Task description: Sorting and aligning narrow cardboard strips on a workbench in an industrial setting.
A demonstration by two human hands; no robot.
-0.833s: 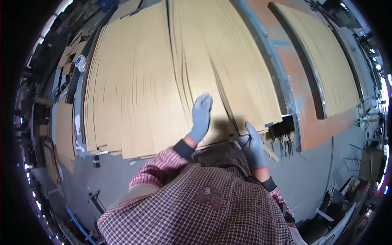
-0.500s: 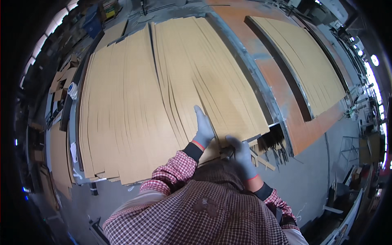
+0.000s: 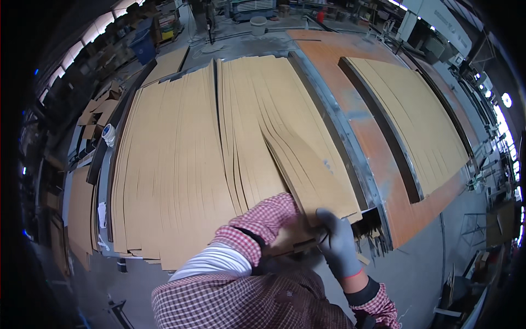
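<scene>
Long tan veneer strips (image 3: pixel 181 164) lie side by side over a big work table. One wider veneer sheet (image 3: pixel 312 170) lies slanted over the stack, its near end lifted slightly. My right hand (image 3: pixel 337 247), in a grey glove, grips that near end at the table's front edge. My left arm, in a red plaid sleeve (image 3: pixel 263 219), is bent across in front of me. Its hand is blurred and mostly hidden under the sheet's near end, so I cannot tell its grip.
A second veneer stack (image 3: pixel 416 109) lies on the orange-brown table top (image 3: pixel 378 159) to the right, beyond a dark metal rail (image 3: pixel 334 120). Scrap offcuts (image 3: pixel 375 236) sit at the front edge. A tape roll (image 3: pixel 108 133), blue bin (image 3: pixel 143 48) and white bucket (image 3: pixel 257 24) stand around.
My left hand, earlier stretched flat on the strips, has drawn back toward my body. My right hand has closed on the slanted sheet's near end. The view has tilted toward the far end.
</scene>
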